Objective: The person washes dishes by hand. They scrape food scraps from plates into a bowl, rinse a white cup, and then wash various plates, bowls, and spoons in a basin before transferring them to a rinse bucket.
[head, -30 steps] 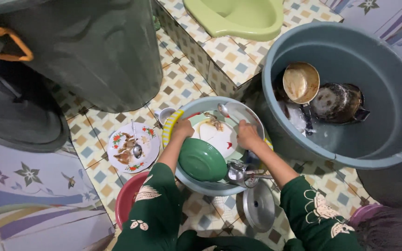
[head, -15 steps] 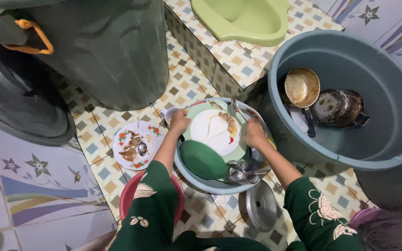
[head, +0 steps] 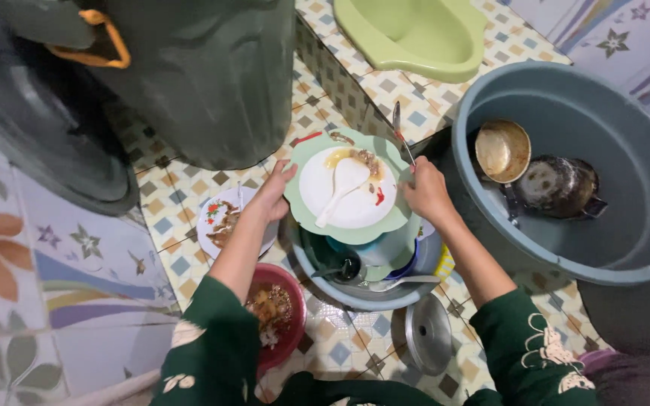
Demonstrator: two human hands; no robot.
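No packages, labels, signs or screens show here; only dishes, basins and patterned tiles.

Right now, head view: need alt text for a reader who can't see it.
Both hands lift a stack of dirty plates, white on pale green, above a basin of dishes; the left hand grips the left edge, the right hand the right edge along with a spoon. A large grey tub on the right holds blackened pots on the tiled floor.

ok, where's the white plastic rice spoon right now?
In the head view, the white plastic rice spoon lies on the white plate stacked on a pale green plate, lifted between both hands above the blue-grey basin.
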